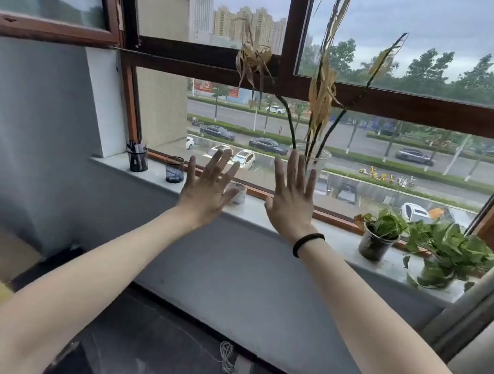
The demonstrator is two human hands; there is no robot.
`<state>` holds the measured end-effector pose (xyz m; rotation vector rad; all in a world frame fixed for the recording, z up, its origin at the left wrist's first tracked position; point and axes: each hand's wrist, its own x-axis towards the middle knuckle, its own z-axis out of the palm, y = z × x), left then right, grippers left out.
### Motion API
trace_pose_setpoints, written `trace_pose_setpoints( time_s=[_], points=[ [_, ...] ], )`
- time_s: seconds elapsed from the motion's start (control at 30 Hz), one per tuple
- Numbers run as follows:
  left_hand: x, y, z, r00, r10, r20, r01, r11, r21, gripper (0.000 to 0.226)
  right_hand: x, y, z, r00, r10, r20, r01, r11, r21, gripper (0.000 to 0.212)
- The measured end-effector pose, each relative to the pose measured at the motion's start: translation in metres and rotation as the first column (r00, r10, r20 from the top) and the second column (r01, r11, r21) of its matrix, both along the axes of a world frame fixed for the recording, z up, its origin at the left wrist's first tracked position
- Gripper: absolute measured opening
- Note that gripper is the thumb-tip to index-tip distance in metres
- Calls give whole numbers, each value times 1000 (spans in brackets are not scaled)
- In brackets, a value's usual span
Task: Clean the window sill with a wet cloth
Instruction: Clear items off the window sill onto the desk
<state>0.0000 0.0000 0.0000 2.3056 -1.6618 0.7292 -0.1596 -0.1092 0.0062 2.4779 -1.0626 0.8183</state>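
The pale stone window sill (270, 216) runs from the left wall to the lower right under a brown-framed window. My left hand (206, 188) and my right hand (292, 197) are both raised in front of it, backs toward me, fingers straight and spread. Neither holds anything. A black band circles my right wrist. No cloth is in view.
On the sill stand a black pen cup (137, 158), an empty mesh cup (174, 169), a small white cup (237, 193) behind my left hand, a glass vase with dried stalks (312, 160) and two potted green plants (377, 235) (445, 262). A dark glossy table (162, 345) lies below.
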Motion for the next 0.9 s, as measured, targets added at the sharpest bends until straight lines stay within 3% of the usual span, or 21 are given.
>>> trace_pose_setpoints(
  time_s=[0.2,0.33,0.53,0.67,0.8,0.9],
  points=[
    [75,1,-26,1000,24,18,-26,988,150,58,80,-4,-28,983,50,-179,-22,988,153,88],
    [143,-4,-34,998,65,-6,-62,976,211,55,156,-9,-38,977,112,-181,-55,954,294,82],
    [242,-3,-46,957,147,-251,-95,974,207,57,251,-10,-58,955,285,-77,-204,825,527,71],
    [287,8,-64,907,216,-363,-132,961,243,56,301,-16,-68,945,321,-67,-222,775,592,67],
    [335,9,-83,877,293,-381,-183,937,299,58,363,-25,-80,925,367,-96,-248,777,579,63],
    [364,0,-93,880,360,-309,-240,900,365,55,405,-34,-88,911,399,-106,-265,763,590,64]
  ],
)
